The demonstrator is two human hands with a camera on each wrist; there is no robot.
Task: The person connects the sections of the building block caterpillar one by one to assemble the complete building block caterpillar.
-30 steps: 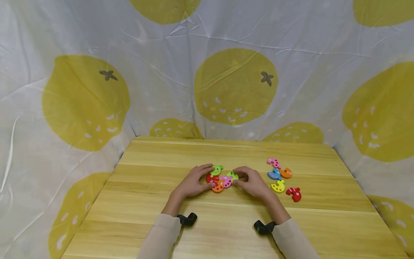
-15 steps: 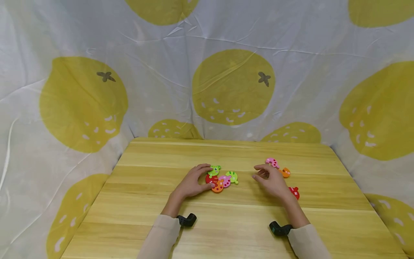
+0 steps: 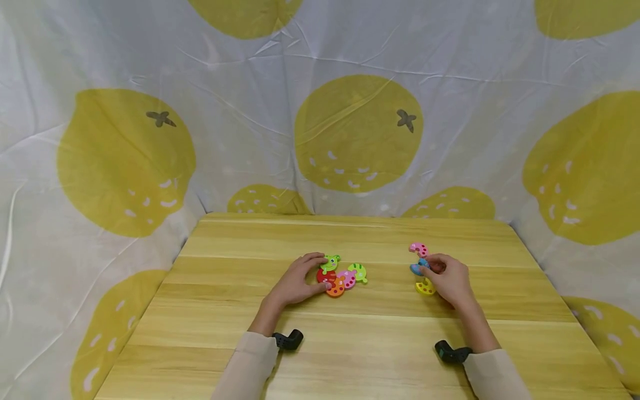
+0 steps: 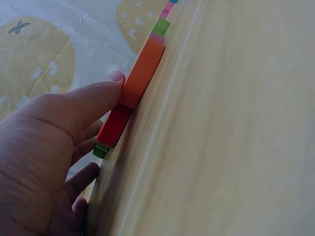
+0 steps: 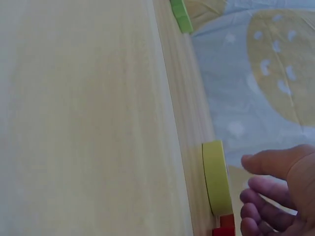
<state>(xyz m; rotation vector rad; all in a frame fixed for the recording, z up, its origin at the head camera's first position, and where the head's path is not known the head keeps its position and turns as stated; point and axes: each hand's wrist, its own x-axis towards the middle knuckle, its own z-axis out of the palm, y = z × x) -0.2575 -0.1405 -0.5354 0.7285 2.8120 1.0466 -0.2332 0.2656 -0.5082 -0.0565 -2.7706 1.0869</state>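
Observation:
A caterpillar number puzzle lies partly joined on the table: green head (image 3: 330,263), red piece (image 3: 326,276), orange piece (image 3: 335,288), pink piece (image 3: 347,279) and light green piece (image 3: 358,273). My left hand (image 3: 297,282) holds its left end, fingers at the head; in the left wrist view the thumb touches the orange edge (image 4: 142,73). My right hand (image 3: 452,280) hovers over a loose blue piece (image 3: 416,269), thumb and fingers apart. In the right wrist view it sits just above the yellow piece (image 5: 217,177); the blue piece is hidden there.
Another loose pink piece (image 3: 419,249) lies behind the blue one. My right hand hides the loose orange piece and most of the red one, whose edge (image 5: 225,227) shows in the right wrist view. A lemon-patterned cloth (image 3: 240,139) hangs around the wooden table (image 3: 350,350).
My right hand has let go of the light green piece at the puzzle's right end and moved right to the loose pieces. My left hand has stayed on the puzzle.

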